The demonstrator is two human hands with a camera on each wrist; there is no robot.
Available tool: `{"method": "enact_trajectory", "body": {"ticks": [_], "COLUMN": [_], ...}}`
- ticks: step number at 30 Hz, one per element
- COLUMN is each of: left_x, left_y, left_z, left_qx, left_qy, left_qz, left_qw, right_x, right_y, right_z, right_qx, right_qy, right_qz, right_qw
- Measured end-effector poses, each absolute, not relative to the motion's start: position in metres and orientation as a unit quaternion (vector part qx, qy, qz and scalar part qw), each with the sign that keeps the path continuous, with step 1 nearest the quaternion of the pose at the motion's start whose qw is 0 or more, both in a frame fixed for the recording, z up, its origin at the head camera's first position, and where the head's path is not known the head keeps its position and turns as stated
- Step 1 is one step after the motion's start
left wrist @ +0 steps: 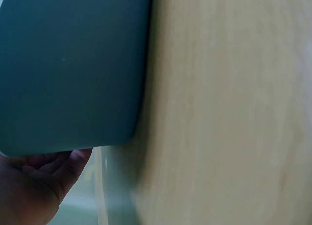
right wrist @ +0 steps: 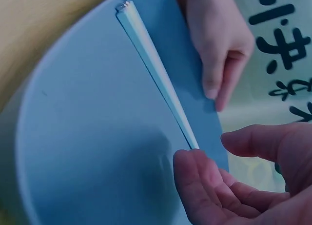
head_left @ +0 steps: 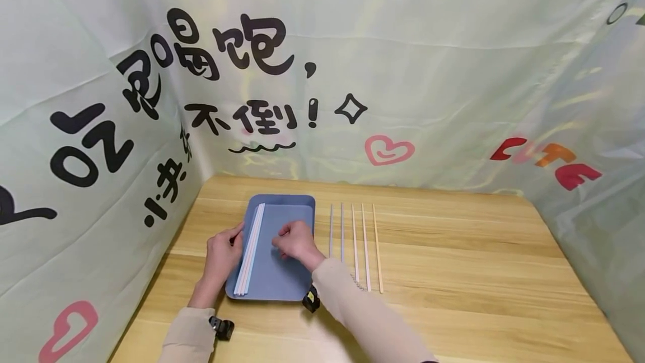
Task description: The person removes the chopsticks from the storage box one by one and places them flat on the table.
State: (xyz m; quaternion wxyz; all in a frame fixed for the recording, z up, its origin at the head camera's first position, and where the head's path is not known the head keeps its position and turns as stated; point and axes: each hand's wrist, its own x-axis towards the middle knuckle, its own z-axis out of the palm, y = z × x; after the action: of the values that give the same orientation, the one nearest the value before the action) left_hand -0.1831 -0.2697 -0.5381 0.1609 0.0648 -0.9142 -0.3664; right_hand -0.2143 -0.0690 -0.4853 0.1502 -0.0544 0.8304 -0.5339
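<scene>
Neatly bundled pale sticks [head_left: 250, 248] in tray [head_left: 277, 273]; left grip [head_left: 221, 254] pinching rim [head_left: 272, 298], right grip [head_left: 297, 241] spread

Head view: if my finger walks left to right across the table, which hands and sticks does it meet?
Left hand → pale stick bundle → right hand → two purple sticks → two pink sticks → yellow stick.

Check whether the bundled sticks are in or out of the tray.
In: the bundled sticks lie inside the tray, along its left side.

High head view facing forward and down, close wrist views, left beside, right above, all sharing the tray [head_left: 284, 279]
</scene>
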Motion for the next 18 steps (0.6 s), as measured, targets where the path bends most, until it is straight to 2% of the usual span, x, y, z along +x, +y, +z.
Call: {"method": "enact_trajectory", "body": {"ticks": [10,18], "left_x": [-0.184,-0.184], "left_y": [-0.271,-0.271], "left_z": [-0.541,-0.54], "left_qx": [0.051,0.05], "left_qy": [-0.912,-0.911], "left_qz": [-0.363,-0.358], "left_qw": [0.185,0.197], "right_x": [-0.21,-0.207], "right_y": [-0.098,-0.113], "right_z": [-0.495,-0.509], "right_qx": [-0.094,-0.087], "right_qy": [0.889,0.895], "right_qz": [-0.44,-0.425], "right_qw": [0.086,0.101]}}
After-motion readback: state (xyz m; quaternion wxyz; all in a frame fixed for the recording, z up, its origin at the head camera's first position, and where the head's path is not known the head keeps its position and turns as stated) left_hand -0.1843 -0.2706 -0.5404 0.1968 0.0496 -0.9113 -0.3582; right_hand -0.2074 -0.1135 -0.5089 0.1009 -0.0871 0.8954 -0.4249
